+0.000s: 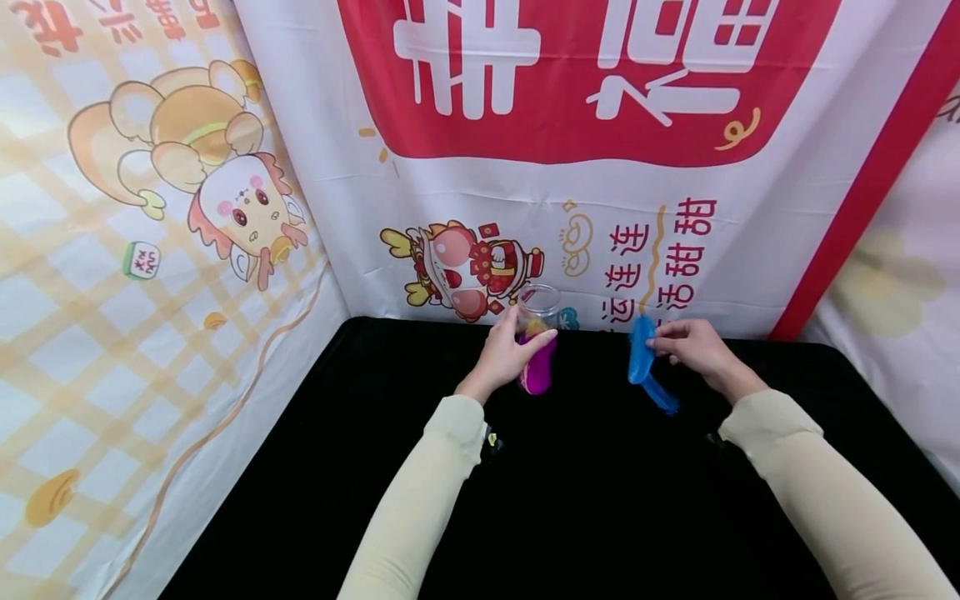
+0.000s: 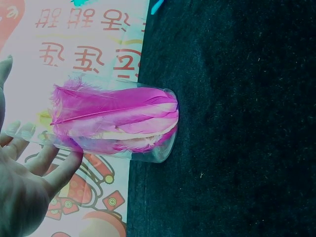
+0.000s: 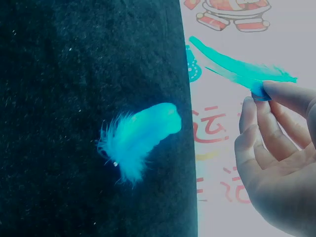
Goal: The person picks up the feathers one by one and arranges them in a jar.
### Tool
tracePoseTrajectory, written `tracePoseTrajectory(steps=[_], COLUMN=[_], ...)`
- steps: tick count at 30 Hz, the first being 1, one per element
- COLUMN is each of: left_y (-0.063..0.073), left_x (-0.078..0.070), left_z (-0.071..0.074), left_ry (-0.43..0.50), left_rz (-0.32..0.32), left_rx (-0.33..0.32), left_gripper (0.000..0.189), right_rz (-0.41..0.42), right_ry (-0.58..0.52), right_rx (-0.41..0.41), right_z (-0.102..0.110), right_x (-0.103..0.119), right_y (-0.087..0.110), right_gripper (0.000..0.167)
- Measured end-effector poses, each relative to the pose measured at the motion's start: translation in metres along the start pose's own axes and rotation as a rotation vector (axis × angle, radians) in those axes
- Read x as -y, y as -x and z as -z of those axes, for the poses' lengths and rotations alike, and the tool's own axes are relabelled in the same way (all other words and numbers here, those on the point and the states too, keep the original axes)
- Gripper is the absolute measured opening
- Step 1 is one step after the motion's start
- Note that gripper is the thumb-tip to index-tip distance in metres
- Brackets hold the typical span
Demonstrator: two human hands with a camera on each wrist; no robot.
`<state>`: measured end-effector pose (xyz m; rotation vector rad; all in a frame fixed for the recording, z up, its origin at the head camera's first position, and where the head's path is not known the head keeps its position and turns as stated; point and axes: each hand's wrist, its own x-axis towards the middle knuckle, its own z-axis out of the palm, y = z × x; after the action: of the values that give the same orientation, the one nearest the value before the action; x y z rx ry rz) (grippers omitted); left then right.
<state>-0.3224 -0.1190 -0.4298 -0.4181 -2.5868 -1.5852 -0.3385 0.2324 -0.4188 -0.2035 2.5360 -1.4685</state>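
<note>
A clear plastic cup [image 1: 539, 304] stands upright near the table's far edge. Inside it are magenta feathers [image 2: 108, 111], with some yellow showing near the mouth. My left hand [image 1: 506, 357] holds the cup by its side, thumb across the near face and fingers around the far side. To the right, my right hand [image 1: 696, 348] pinches a blue feather [image 3: 242, 69] between thumb and fingertips, above the table. Just below that one, a second blue feather [image 3: 143, 136] lies on the black cloth, apart from the hand.
Black cloth covers the table [image 1: 585, 500]. A white and red printed curtain [image 1: 465, 187] hangs right behind its far edge, close to both hands. Another patterned curtain [image 1: 112, 333] lines the left side.
</note>
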Motion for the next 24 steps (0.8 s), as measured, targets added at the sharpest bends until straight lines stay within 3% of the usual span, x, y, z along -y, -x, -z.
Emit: tracePoseTrajectory(steps=[13,24], left_y=[-0.002,-0.002], left_x=[0.000,0.002], left_z=[-0.001,-0.004], left_ry=[-0.026,-0.052], left_rz=[0.000,-0.024], left_rx=[-0.009,-0.042], left_gripper=[0.077,0.065], right_rz=[0.037,0.084], right_ry=[-0.024,-0.012], right_rx=[-0.027,-0.070], right_z=[0.000,-0.001], right_x=[0.016,0.024], right_y=[0.001,0.003], right_gripper=[0.043,0.041])
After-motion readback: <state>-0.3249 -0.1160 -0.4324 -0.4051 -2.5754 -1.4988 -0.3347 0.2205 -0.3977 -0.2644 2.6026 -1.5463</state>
